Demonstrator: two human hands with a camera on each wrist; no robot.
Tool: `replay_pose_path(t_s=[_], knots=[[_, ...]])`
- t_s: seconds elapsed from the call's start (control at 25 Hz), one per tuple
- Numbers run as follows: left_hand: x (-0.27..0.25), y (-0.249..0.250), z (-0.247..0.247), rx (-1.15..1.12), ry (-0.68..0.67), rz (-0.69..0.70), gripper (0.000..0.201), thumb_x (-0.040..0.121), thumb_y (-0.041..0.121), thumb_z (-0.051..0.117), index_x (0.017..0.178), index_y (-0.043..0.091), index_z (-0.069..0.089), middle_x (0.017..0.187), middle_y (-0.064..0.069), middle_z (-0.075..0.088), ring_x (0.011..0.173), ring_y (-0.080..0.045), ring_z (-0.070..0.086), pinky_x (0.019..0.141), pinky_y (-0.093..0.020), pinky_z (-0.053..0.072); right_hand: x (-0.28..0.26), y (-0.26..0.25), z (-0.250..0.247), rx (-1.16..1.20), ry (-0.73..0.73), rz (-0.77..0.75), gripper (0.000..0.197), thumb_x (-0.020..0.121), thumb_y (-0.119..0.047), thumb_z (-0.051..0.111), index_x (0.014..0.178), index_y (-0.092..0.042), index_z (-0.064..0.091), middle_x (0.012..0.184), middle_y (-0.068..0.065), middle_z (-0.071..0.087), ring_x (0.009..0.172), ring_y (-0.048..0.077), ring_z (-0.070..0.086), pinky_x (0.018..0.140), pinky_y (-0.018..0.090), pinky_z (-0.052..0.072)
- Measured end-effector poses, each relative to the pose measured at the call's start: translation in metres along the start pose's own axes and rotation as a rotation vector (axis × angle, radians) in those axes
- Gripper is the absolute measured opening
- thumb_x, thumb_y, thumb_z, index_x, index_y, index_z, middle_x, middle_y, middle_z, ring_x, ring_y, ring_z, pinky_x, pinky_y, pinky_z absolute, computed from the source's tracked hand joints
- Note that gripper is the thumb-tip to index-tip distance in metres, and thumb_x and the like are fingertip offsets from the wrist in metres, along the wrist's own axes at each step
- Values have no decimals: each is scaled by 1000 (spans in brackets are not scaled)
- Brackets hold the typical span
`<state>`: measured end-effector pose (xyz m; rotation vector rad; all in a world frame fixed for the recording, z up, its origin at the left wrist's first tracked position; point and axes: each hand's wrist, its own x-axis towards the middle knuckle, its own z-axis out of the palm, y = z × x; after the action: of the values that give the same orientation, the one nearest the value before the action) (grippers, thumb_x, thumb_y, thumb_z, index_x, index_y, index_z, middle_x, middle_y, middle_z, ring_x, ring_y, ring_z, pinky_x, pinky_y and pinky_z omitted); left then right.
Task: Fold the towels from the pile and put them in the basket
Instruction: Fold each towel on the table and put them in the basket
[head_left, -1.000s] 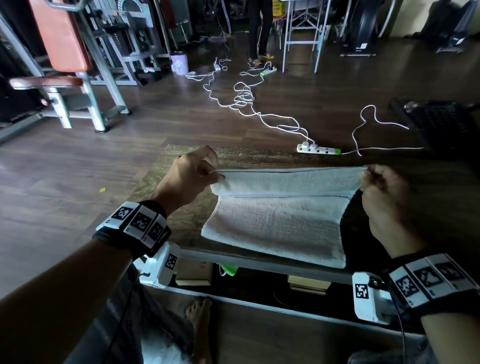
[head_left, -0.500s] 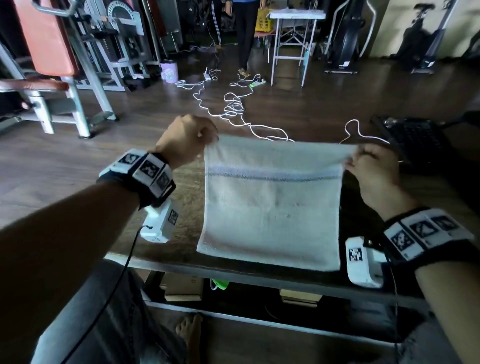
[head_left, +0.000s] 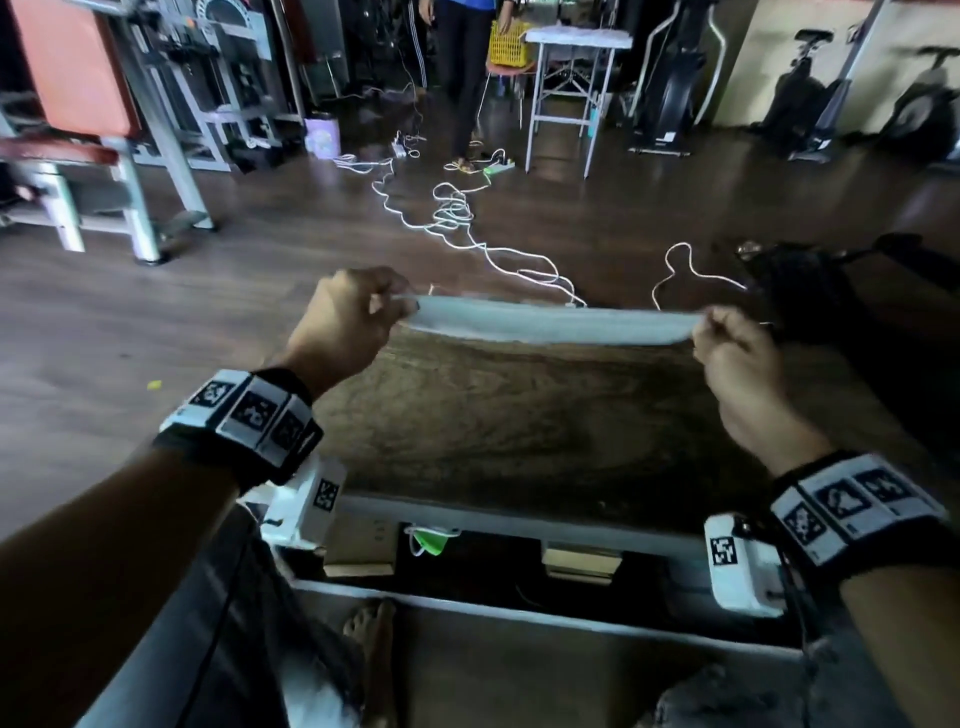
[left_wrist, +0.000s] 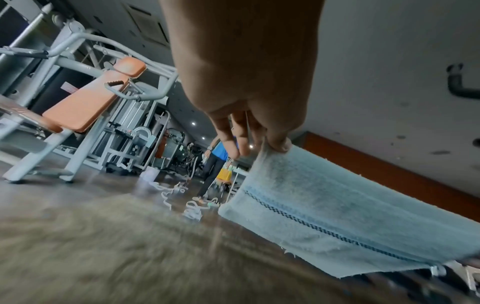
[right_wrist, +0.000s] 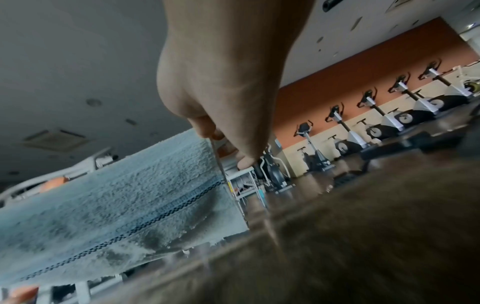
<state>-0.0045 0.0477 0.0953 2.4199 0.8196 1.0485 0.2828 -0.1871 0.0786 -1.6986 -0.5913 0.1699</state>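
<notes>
Head view looks down over the table (head_left: 519, 426); both wrist views sit low, sharing the towel (left_wrist: 337, 216).

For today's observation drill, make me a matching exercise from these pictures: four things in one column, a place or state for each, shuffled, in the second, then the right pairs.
Column one:
1. towel
2. left hand
3. white cable
4. yellow crate

Column two:
A. trails in loops over the floor
B. far back, beside a standing person
C. stretched in the air between two hands
D. pinches one end of the towel

Pairs: 1-C, 2-D, 3-A, 4-B
</notes>
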Motion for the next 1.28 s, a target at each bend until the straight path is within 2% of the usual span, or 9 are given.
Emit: replay_pose_path(t_s=[0.08, 0.16, 0.24, 0.36, 0.44, 0.6, 0.88, 1.12, 1.28], knots=[[-35, -15, 16, 56, -138, 36, 10, 87, 12, 65, 85, 14, 74, 86, -2, 74, 77, -19, 66, 70, -27, 47, -29, 37, -4, -70, -92, 129, 15, 102, -14, 50, 102, -21, 63, 98, -1, 59, 97, 14, 52, 79, 22, 40], [-62, -32, 29, 95, -297, -1, 14, 88, 10, 61, 85, 9, 74, 85, -7, 74, 73, -19, 62, 68, -28, 45, -52, 64, -8, -246, -199, 235, 15, 102, -22, 48, 110, -25, 61, 112, 3, 60, 108, 19, 54, 90, 32, 43], [-84, -40, 36, 33, -418, -54, 23, 86, 19, 53, 80, 9, 72, 76, -4, 70, 67, -19, 62, 68, -34, 49, -66, 75, -12, -412, -264, 276, 15, 102, -26, 47, 106, -25, 61, 112, 5, 61, 107, 23, 56, 93, 39, 45], [-98, -40, 34, -38, -510, -112, 23, 86, 21, 44, 72, 21, 62, 63, 11, 58, 57, -5, 55, 62, -29, 42, -68, 72, -13, -491, -301, 290, 14, 101, -25, 48, 99, -22, 61, 109, 5, 60, 104, 23, 55, 90, 36, 41], [-93, -36, 31, -20, -548, -178, 26, 96, 17, 46, 76, 23, 60, 63, 5, 60, 58, -9, 56, 61, -29, 43, -62, 66, -11, -489, -324, 310, 15, 100, -24, 48, 93, -23, 62, 106, 5, 62, 102, 24, 59, 95, 42, 46], [-70, -36, 41, 3, -513, -261, 18, 97, 13, 49, 88, 9, 64, 72, -6, 64, 63, -20, 60, 56, -26, 45, -42, 53, 5, -568, -344, 297, 19, 99, -17, 43, 98, -15, 62, 100, 10, 62, 91, 26, 59, 86, 43, 48], [2, -65, 93, 122, -380, -107, 13, 95, 13, 57, 91, 4, 66, 75, -6, 65, 57, -11, 53, 48, -19, 35, 14, 73, 36, -682, -241, 259, 20, 97, -17, 42, 97, -8, 60, 94, 9, 61, 74, 16, 53, 60, 28, 40], [14, -102, 136, 196, -353, -202, 7, 91, 18, 64, 90, 13, 69, 93, -10, 70, 80, -27, 65, 66, -28, 46, 47, 108, 64, -766, -228, 275, 22, 94, -23, 42, 80, -11, 54, 79, 7, 56, 82, 30, 60, 61, 30, 43], [9, -101, 144, 181, -344, -206, 8, 90, 20, 63, 92, 15, 69, 94, -9, 67, 77, -26, 61, 67, -31, 47, 51, 120, 70, -876, -267, 272, 15, 93, -29, 49, 95, -18, 58, 100, 8, 61, 102, 31, 57, 88, 45, 53]])
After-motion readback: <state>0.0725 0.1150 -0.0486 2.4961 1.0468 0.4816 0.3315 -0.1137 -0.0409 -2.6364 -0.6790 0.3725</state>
